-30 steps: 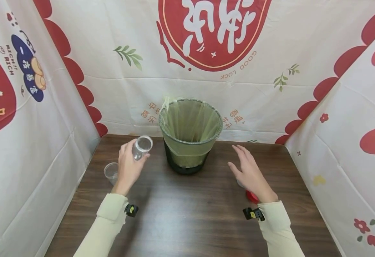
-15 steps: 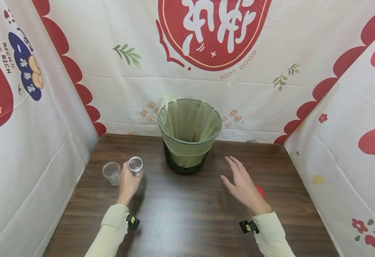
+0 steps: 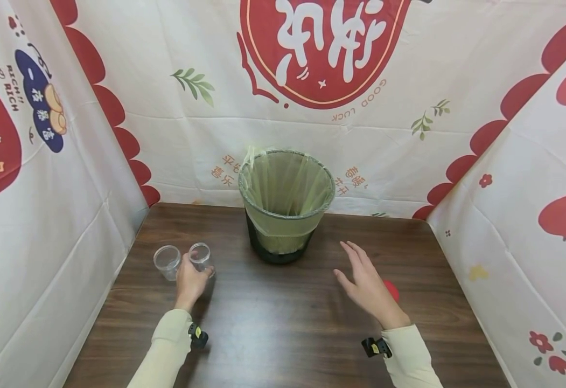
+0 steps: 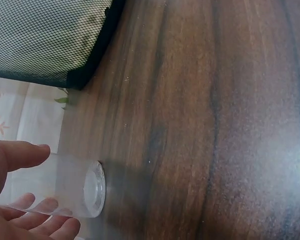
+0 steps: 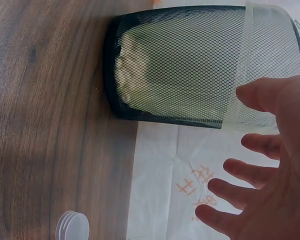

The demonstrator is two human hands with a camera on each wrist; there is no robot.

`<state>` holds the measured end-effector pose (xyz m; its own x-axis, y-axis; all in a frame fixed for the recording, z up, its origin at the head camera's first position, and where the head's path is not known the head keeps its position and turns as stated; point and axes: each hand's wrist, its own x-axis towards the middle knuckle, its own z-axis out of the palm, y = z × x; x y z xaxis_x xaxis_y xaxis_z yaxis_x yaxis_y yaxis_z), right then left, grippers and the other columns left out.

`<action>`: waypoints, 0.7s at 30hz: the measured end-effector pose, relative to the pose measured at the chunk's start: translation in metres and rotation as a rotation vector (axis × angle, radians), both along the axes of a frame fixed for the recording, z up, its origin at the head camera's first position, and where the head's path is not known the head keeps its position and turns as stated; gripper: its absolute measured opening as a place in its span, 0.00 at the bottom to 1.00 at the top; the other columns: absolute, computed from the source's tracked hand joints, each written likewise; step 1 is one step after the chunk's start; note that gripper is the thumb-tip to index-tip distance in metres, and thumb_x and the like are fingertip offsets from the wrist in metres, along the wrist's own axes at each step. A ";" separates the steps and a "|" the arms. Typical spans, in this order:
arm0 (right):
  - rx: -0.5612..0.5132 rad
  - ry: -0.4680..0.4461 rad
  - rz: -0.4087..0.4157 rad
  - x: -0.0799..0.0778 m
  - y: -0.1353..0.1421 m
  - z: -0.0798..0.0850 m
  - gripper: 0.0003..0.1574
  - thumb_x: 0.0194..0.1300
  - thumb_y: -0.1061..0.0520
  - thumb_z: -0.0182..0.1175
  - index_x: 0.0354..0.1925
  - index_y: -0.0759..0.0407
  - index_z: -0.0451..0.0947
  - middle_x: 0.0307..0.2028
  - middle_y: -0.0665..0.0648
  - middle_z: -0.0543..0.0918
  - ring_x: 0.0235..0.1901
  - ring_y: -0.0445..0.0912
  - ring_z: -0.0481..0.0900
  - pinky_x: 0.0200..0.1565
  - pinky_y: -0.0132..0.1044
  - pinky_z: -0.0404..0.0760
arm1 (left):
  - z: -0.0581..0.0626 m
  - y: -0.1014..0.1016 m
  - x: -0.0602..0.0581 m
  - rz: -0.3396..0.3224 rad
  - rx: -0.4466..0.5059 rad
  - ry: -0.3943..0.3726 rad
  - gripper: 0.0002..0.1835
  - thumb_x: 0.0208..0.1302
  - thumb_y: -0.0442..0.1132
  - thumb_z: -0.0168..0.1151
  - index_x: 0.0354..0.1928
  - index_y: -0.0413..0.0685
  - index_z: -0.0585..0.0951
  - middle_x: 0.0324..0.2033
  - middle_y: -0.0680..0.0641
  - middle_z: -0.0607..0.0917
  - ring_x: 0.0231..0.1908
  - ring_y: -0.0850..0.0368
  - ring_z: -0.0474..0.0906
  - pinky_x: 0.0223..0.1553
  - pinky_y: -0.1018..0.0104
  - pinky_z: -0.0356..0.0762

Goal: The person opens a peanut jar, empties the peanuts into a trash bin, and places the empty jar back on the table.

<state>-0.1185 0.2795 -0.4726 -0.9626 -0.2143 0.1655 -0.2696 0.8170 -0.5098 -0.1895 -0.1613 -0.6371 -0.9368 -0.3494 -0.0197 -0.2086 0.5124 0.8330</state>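
Observation:
A clear jar (image 3: 200, 254) stands upright near the left of the table, its base at the tabletop. My left hand (image 3: 191, 283) holds it, thumb on one side and fingers on the other; through the clear wall in the left wrist view the fingers (image 4: 49, 204) show. Just left of it stands a second clear jar (image 3: 167, 262). My right hand (image 3: 366, 285) hovers over the right side with fingers spread, holding nothing. Partly behind that hand lies a red round thing (image 3: 391, 290). A pale ridged lid (image 5: 74, 227) lies below the hand in the right wrist view.
A mesh bin (image 3: 283, 231) with a pale green liner stands at the back middle, between the hands. Printed cloth walls (image 3: 205, 145) close off the back and both sides of the brown wooden table (image 3: 283, 312).
My left hand has lowered the clear jar from beside the bin to the table, next to the second jar. My right hand has drawn slightly back and left, still spread.

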 end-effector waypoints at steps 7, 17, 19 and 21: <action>0.002 0.013 0.005 -0.001 -0.001 0.001 0.47 0.75 0.57 0.67 0.82 0.66 0.58 0.79 0.74 0.62 0.77 0.71 0.65 0.72 0.71 0.70 | 0.003 0.000 0.000 -0.004 0.015 -0.045 0.44 0.58 0.44 0.78 0.73 0.39 0.67 0.65 0.28 0.80 0.67 0.24 0.75 0.69 0.31 0.72; 0.000 0.061 0.007 -0.001 0.001 0.012 0.46 0.75 0.58 0.67 0.81 0.67 0.59 0.78 0.75 0.63 0.77 0.72 0.65 0.72 0.71 0.69 | 0.071 0.018 0.012 -0.027 0.016 0.088 0.55 0.58 0.51 0.82 0.82 0.47 0.61 0.76 0.31 0.71 0.72 0.27 0.70 0.70 0.30 0.70; -0.001 0.059 0.008 -0.002 0.001 0.014 0.46 0.75 0.59 0.67 0.82 0.67 0.59 0.78 0.75 0.63 0.77 0.71 0.64 0.73 0.71 0.68 | 0.102 0.025 0.019 -0.041 0.017 0.101 0.53 0.60 0.48 0.81 0.82 0.45 0.61 0.76 0.30 0.69 0.74 0.27 0.67 0.71 0.30 0.68; -0.002 0.059 0.010 -0.002 0.000 0.017 0.46 0.75 0.59 0.66 0.82 0.66 0.58 0.79 0.74 0.62 0.77 0.71 0.64 0.73 0.71 0.68 | 0.126 0.030 0.023 -0.050 0.005 0.133 0.51 0.61 0.46 0.80 0.82 0.44 0.62 0.77 0.31 0.69 0.76 0.29 0.66 0.73 0.31 0.67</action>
